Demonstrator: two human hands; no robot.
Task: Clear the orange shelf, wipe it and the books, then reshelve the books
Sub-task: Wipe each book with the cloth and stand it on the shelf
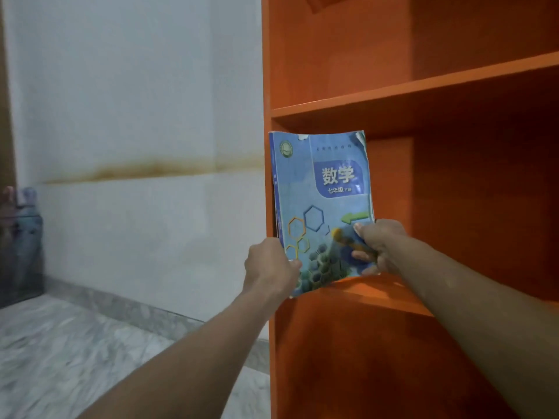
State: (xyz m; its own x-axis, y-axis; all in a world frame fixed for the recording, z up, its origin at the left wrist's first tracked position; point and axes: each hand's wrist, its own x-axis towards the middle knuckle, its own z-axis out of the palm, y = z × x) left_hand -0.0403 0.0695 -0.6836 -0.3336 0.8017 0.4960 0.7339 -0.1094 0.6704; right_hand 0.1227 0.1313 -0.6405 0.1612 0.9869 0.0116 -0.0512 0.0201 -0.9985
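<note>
A blue maths textbook (pixel 320 189) with hexagon art on its cover stands upright at the left end of the orange shelf's (pixel 423 83) middle compartment, cover facing me. My left hand (pixel 270 267) grips its lower left corner by the spine. My right hand (pixel 378 244) pinches the lower right corner, thumb on the cover, fingers curled under the edge. The book's bottom edge rests on or just above the shelf board (pixel 378 293); which one is unclear. No other books are in view.
The orange bookcase fills the right half, with bare compartments above and below. To the left are a stained white wall (pixel 136 116) and grey marble floor (pixel 90 343). A dark bin holding cloth-like items (pixel 19 237) stands at the far left.
</note>
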